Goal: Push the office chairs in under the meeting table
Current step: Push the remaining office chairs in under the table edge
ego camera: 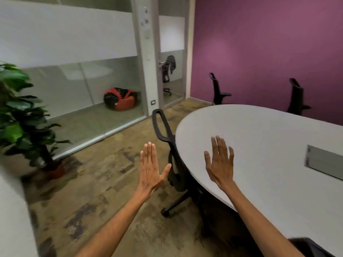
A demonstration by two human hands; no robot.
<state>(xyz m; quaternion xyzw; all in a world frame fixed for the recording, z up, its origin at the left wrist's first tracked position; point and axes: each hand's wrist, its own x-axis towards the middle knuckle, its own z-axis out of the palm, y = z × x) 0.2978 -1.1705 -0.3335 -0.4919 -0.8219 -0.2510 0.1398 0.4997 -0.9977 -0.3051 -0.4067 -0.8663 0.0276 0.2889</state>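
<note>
A white oval meeting table (pixel 269 145) fills the right half of the view. A black office chair (pixel 168 138) stands at its rounded left end, its seat tucked under the tabletop and its back close to the edge. Two more black chairs (pixel 218 89) (pixel 297 98) stand at the table's far side by the purple wall. The top of another dark chair (pixel 311 246) shows at the bottom right. My left hand (pixel 150 169) hovers open, flat, just left of the near chair's back. Over the tabletop my right hand (pixel 220 162) is open with fingers spread. Neither hand touches anything.
A potted plant (pixel 22 117) stands at the left on the patterned carpet (pixel 104 191). A glass partition (pixel 78 86) and door lie behind, with a red and black beanbag (pixel 120 98) beyond. A metal cable hatch (pixel 324 162) is set into the tabletop.
</note>
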